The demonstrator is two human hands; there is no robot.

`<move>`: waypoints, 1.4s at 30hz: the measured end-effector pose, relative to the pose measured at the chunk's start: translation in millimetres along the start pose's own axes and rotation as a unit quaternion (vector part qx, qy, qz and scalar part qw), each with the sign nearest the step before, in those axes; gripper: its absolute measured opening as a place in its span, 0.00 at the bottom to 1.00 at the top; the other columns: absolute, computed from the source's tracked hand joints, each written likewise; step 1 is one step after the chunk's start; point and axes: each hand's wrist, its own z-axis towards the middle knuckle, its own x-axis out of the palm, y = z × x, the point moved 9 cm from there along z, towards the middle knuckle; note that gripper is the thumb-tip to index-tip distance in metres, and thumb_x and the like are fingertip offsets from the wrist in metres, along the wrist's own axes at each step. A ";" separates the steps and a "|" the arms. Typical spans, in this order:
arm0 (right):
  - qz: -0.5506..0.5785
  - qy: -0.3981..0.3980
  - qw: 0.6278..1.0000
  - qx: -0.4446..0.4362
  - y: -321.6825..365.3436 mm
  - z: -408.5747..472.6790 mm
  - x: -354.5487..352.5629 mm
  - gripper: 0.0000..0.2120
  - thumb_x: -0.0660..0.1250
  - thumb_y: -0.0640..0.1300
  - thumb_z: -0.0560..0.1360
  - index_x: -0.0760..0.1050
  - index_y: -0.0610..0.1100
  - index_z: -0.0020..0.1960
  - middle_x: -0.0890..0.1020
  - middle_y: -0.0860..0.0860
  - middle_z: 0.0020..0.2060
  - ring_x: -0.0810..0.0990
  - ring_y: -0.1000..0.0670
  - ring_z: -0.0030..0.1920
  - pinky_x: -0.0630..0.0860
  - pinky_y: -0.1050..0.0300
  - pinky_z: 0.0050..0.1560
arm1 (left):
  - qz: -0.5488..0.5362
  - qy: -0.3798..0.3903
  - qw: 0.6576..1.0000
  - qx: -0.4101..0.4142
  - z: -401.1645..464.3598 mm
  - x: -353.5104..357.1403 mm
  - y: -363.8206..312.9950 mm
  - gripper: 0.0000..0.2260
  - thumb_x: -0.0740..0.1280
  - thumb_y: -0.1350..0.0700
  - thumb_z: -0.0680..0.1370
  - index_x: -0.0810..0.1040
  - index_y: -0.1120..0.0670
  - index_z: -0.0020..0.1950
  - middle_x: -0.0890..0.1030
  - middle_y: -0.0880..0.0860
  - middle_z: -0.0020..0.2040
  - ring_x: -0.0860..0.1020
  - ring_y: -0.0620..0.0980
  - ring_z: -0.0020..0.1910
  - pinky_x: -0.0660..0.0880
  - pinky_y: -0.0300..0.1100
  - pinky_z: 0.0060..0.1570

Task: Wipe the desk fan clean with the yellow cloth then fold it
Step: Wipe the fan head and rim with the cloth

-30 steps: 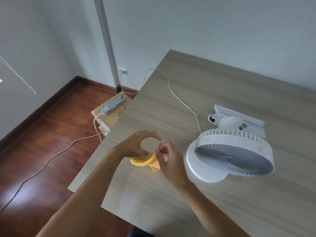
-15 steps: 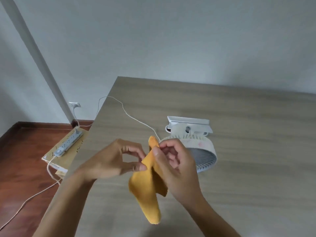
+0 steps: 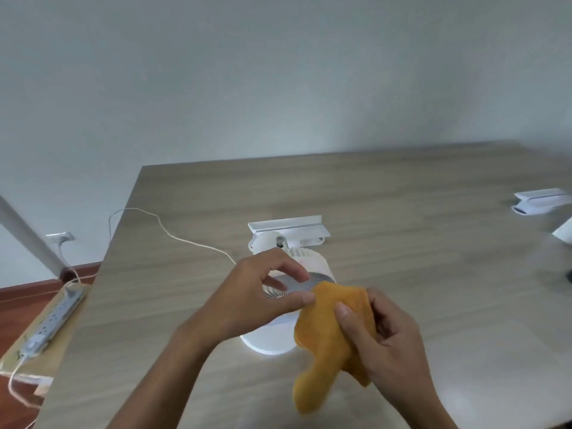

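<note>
The yellow cloth [image 3: 322, 345] hangs in the air in front of me, above the wooden desk [image 3: 402, 274]. My right hand [image 3: 390, 345] grips its upper right part, thumb pressed on the fabric. My left hand [image 3: 263, 298] pinches the cloth's top left edge between thumb and forefinger, its other fingers spread. The white desk fan [image 3: 297, 264] stands just behind my hands, its grille tilted upward. My hands and the cloth hide most of the grille and part of its round base [image 3: 269, 339].
The fan's white cord [image 3: 173, 233] runs left off the desk to a power strip [image 3: 52, 320] on a cardboard box on the floor. White objects [image 3: 541, 201] lie at the desk's far right edge. A wall stands behind the desk.
My view has swung right and my hands with the cloth moved right, in front of the fan. The cloth has been spread wider between my two hands.
</note>
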 end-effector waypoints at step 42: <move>-0.266 0.026 0.930 -0.253 -29.6 58.1 113.9 0.15 0.60 0.49 0.79 0.80 0.41 0.55 0.83 0.49 0.51 0.78 0.50 0.56 0.72 0.57 0.62 | 0.216 -0.062 0.968 -0.107 25.0 -34.2 121.6 0.27 0.70 0.38 0.56 0.82 0.43 0.53 0.77 0.24 0.34 0.78 0.28 0.44 0.72 0.26 0.42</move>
